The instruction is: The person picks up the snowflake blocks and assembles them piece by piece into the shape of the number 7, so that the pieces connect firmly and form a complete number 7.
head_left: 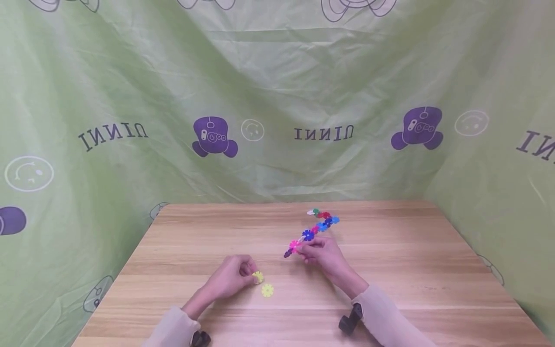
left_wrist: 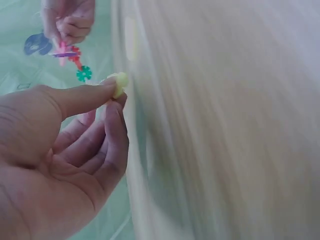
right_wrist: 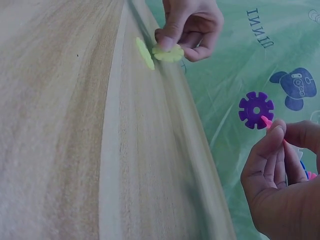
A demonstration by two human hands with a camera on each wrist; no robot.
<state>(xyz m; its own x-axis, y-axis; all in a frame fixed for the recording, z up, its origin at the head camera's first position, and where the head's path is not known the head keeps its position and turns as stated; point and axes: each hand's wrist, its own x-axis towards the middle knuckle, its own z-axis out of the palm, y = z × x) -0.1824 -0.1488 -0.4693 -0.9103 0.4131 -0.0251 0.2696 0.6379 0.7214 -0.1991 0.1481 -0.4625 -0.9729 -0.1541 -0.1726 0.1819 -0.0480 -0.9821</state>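
Observation:
Between thumb and fingers my left hand [head_left: 231,278] pinches a yellow notched disc [head_left: 258,277], a snowflake-shaped linking piece. A second yellow disc [head_left: 267,290] lies on the table just below it. My right hand [head_left: 326,255] grips a chain of linked snowflake discs [head_left: 321,226] by its pink disc [head_left: 295,246], near the chain's near end. Blue, red, green and white discs follow in a zigzag toward the back. At the near end sits a purple disc [right_wrist: 256,110], facing the right wrist camera. In the left wrist view, the pinched yellow disc [left_wrist: 120,84] shows at the fingertips.
The wooden table [head_left: 195,231] reaches back to a green printed cloth [head_left: 273,164] that hangs behind and at both sides. Dark wrist-mounted devices, such as the one on the right wrist [head_left: 350,319], hang close over the tabletop.

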